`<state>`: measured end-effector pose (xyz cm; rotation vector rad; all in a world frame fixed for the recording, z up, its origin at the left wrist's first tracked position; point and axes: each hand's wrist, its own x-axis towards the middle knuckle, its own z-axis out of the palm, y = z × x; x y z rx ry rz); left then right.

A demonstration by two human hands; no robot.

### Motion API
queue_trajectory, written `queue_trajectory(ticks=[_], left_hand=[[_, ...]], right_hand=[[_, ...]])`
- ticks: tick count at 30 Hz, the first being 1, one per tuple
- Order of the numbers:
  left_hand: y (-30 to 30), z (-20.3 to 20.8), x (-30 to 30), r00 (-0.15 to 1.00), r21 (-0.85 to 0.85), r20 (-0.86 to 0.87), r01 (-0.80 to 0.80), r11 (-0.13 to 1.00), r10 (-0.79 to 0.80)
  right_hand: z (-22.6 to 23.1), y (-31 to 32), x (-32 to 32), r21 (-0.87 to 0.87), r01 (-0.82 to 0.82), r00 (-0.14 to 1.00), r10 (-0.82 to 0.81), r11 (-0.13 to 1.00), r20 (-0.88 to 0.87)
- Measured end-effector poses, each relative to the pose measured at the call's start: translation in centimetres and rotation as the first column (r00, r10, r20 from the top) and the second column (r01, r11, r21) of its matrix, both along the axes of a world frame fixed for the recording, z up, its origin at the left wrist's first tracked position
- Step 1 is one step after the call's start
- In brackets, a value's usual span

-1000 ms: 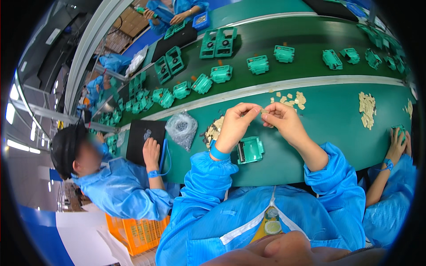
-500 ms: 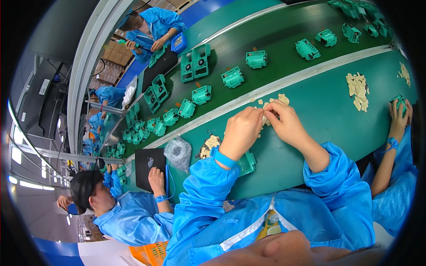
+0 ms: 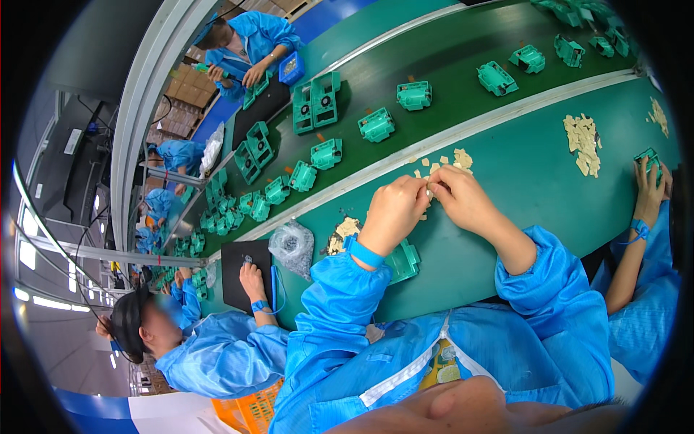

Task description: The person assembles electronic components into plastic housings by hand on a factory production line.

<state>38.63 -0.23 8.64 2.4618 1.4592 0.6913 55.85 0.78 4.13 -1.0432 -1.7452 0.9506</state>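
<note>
- Head view, centre: we have our bare left hand and bare right hand tip to tip, both curled, thumbs and index fingers pinching a small pale flat piece. Mostly hidden by fingers; we can't tell its exact shape.
- Blue wristband on our left wrist.
- Green moulded plastic housing lies on the green tabletop below frame centre, partly hidden by our left forearm.
- Left of our left hand: heap of cream flat chips mixed with dark bits. Next to it, further left, clear plastic bag of small grey parts.
- Just beyond our fingertips: loose scatter of cream chips.
- Right of frame: another cream chip pile.
- Far right edge: co-worker's hands on a green plastic part.
- Left of centre: co-worker's hand over a flat black mat.
- Top of frame: dark green conveyor belt runs diagonally, carrying a row of green housings.
- Upper left: co-worker in blue beside an open blue plastic box.
</note>
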Motion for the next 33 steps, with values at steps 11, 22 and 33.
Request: queue_trajectory(ticks=[11, 22, 33], left_hand=[[-0.7, 0.0, 0.3, 0.999, 0.003, -0.04, -0.015, 1.0, 0.015], [-0.5, 0.0, 0.3, 1.0, -0.02, -0.025, -0.02, 1.0, 0.019], [-0.7, -0.1, 0.0, 1.0, -0.029, 0.008, -0.014, 0.999, 0.014]], right_hand=[[-0.2, -0.3, 0.0, -0.092, -0.027, 1.0, 0.025, 0.995, -0.019], [-0.6, -0.1, 0.2, -0.09, -0.03, 0.999, 0.029, 0.995, -0.013], [-0.4, -0.3, 0.2, -0.126, -0.06, 0.998, 0.059, 0.99, -0.012]])
